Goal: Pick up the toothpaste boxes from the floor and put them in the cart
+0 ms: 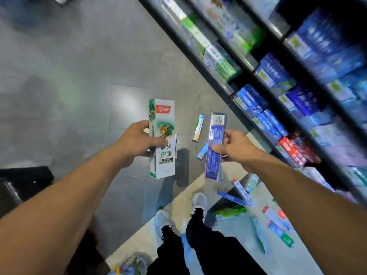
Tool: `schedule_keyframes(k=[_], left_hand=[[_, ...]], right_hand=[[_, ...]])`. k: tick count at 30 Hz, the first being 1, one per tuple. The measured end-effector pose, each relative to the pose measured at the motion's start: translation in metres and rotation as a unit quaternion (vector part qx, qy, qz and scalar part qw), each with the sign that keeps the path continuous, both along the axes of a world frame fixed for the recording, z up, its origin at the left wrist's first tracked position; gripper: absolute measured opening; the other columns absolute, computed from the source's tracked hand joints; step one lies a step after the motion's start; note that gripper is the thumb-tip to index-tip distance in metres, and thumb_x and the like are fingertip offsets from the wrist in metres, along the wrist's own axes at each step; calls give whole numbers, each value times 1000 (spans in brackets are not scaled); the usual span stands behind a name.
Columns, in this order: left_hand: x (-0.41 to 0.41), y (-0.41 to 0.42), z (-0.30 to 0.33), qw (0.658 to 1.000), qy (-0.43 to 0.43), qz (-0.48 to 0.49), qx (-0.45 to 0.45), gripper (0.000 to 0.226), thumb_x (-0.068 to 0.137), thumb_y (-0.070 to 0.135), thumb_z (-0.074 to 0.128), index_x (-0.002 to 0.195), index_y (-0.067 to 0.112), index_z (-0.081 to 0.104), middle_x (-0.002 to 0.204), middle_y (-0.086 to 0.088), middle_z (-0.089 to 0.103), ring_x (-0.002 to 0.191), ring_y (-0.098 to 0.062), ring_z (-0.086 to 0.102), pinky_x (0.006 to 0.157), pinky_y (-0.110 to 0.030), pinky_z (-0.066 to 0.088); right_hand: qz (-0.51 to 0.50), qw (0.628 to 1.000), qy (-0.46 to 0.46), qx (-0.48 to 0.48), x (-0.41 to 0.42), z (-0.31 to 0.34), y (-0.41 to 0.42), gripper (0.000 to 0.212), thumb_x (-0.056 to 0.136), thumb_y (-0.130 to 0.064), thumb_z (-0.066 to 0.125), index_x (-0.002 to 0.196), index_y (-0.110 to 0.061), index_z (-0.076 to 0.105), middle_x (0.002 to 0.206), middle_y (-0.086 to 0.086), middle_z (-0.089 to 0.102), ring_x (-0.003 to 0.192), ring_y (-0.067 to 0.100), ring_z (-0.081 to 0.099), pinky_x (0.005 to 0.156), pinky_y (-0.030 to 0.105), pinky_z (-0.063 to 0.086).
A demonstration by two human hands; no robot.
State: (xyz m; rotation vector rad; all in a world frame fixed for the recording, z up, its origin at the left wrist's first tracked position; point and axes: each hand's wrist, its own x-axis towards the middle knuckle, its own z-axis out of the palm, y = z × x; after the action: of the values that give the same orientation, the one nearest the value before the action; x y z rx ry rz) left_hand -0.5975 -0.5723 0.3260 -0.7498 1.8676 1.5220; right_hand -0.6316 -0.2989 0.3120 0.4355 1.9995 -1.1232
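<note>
The left hand (pixel 137 142) has its thumb curled over the front of a white and green box (pixel 162 138), with the other fingers hidden behind it; the box is held upright above the floor, a red label at its top and a tiger picture under the thumb. The right hand (pixel 235 148) pinches a blue box (pixel 215 145), thumb on the printed face and fingers wrapped round the far edge; this box also stands nearly upright in the air, barcode end up, just right of the white and green box and apart from it.

Between the two held boxes, lower down on the grey floor (pixel 69 86), lie a slim box with a toothbrush picture (pixel 198 128) and a small blue box (pixel 202 150). Below the blue box more boxes are scattered on a paler patch of floor: a white box with red end (pixel 243 192), a long blue box (pixel 231 198), a green box (pixel 230 212) and several blurred ones further right (pixel 278 225).

Right of the blue box runs a dark shelf unit (pixel 224 82), its tiers packed with rows of green, blue and red boxes, blurred by motion. Under the held boxes are the person's two shoes (pixel 199 202) and dark trouser legs. Far left of the white and green box a dark object (pixel 23 183) sits at the frame edge; whether it is the cart cannot be told.
</note>
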Motion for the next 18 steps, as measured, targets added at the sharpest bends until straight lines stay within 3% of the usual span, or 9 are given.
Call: schedule_keyframes(k=[3, 6, 8, 12, 18], left_hand=[[-6, 8, 101, 1000, 20, -15, -3, 42, 77, 3, 81, 113, 11, 62, 85, -4, 78, 79, -25, 76, 78, -51, 61], [-10, 15, 183, 998, 54, -34, -19, 42, 76, 4, 82, 111, 12, 61, 85, -2, 78, 77, -23, 76, 76, -49, 62], [-11, 19, 223, 996, 80, -37, -26, 44, 75, 4, 82, 112, 13, 61, 90, -4, 78, 78, -23, 76, 72, -45, 62], [-7, 24, 274, 991, 111, -62, -34, 39, 78, 4, 81, 111, 15, 64, 88, -7, 78, 78, -26, 76, 76, -48, 62], [-9, 40, 308, 979, 124, -158, -44, 34, 78, 7, 81, 108, 15, 66, 87, -7, 78, 77, -24, 76, 71, -45, 63]], right_hand=[[7, 999, 31, -25, -7, 95, 1, 27, 87, 3, 68, 109, -11, 61, 93, 10, 70, 85, 27, 69, 75, 43, 59], [16, 997, 67, -27, -9, 176, 1, 33, 87, 3, 68, 115, -11, 60, 85, 2, 69, 76, 19, 67, 61, 33, 56], [1, 995, 91, -26, -6, 215, 3, 33, 86, 2, 69, 114, -12, 59, 87, 3, 69, 81, 23, 68, 68, 42, 59], [-48, 992, 111, -40, 6, 267, 11, 26, 88, 0, 69, 103, -19, 59, 101, 9, 72, 90, 26, 71, 78, 49, 60], [-118, 985, 121, -34, 54, 307, 39, 25, 90, -4, 68, 106, -19, 56, 94, 3, 67, 89, 22, 69, 78, 43, 60]])
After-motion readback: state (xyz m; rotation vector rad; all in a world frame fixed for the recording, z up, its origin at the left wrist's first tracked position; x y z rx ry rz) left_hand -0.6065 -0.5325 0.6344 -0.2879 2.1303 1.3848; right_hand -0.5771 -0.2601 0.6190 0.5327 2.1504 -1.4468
